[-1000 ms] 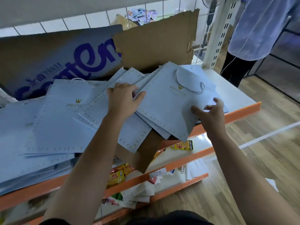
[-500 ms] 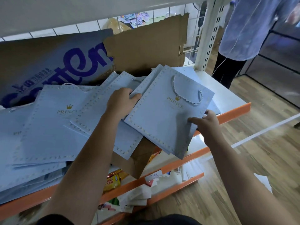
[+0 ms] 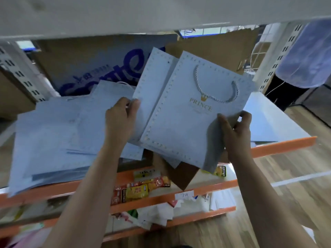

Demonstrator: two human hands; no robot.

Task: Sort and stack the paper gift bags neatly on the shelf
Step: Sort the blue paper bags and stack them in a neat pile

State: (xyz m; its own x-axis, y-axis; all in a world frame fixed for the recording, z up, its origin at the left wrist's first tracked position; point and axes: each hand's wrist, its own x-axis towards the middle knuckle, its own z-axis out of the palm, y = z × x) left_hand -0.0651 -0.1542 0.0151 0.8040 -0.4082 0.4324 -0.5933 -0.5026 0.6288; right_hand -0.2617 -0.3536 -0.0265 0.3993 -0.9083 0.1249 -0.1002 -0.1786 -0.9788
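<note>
Head view: the right hand (image 3: 234,129) pinches the right edge of the top gift bag (image 3: 188,122), which is tilted up above the orange-edged shelf (image 3: 279,145). The left hand (image 3: 121,113) grips the left edge of a second bag (image 3: 152,83) just behind it. Further bags (image 3: 53,140) lie spread on the shelf, left of both hands.

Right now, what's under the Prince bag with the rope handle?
Under the Prince bag lie more pale blue bags, one gripped by the left hand, plus brown cardboard. How many bags is hidden.
</note>
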